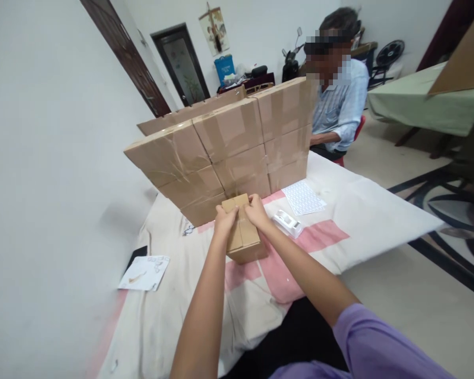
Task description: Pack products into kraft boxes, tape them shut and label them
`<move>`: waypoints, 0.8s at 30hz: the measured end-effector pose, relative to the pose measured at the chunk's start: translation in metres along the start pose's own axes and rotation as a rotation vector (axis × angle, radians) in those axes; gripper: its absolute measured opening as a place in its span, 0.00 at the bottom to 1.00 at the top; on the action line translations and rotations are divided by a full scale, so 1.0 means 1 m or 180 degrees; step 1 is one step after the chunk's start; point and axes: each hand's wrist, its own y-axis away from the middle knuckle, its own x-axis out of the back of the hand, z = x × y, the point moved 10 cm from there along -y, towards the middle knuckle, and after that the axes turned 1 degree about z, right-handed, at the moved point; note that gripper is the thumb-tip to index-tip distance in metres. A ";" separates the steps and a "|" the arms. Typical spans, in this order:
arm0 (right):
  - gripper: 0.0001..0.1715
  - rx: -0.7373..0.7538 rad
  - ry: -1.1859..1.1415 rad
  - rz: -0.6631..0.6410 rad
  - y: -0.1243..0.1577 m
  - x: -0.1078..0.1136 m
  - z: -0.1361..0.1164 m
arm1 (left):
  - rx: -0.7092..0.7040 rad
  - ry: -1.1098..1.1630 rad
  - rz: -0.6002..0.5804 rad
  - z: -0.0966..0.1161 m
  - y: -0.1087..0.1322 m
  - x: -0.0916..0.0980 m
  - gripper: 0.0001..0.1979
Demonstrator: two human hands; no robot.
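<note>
A small brown cardboard box (243, 231) sits on the cloth-covered table in front of me, its two top flaps folded in to meet along a middle seam. My left hand (226, 220) grips its left side near the far end, thumb on the top. On the opposite side my right hand (256, 211) does likewise, its thumb close to the seam. The fingers on the box's sides are partly hidden. Just beyond stands a tall wall of taped cardboard boxes (237, 152). Right of my right hand lies a white plastic object (287, 223), perhaps a tape dispenser.
Printed sheets (303, 198) lie right of the box wall. At the left table edge is a white paper (145, 272) over something black. Another person (342, 100) sits behind the wall's right end. A green-covered table (422, 100) stands far right; a white wall borders the left.
</note>
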 end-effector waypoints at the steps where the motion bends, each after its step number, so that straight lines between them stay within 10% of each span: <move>1: 0.14 -0.0032 -0.0016 0.0018 0.002 0.000 0.000 | -0.0036 0.0035 -0.0019 0.000 0.000 -0.001 0.25; 14: 0.22 -0.0664 -0.0458 0.0789 0.094 0.011 -0.007 | -0.0921 -0.0720 -0.0500 0.017 0.007 0.008 0.20; 19: 0.33 -0.0147 -0.0652 0.0528 0.145 0.018 -0.016 | -0.1395 -0.1414 -0.0828 0.018 0.024 0.014 0.29; 22: 0.11 0.0180 -0.0433 0.0011 0.134 0.067 -0.008 | -0.1823 -0.1985 -0.1134 0.020 0.035 0.009 0.32; 24: 0.09 0.0134 0.0447 0.0351 0.106 0.137 0.010 | -0.2295 -0.2253 -0.1326 0.029 0.047 0.005 0.31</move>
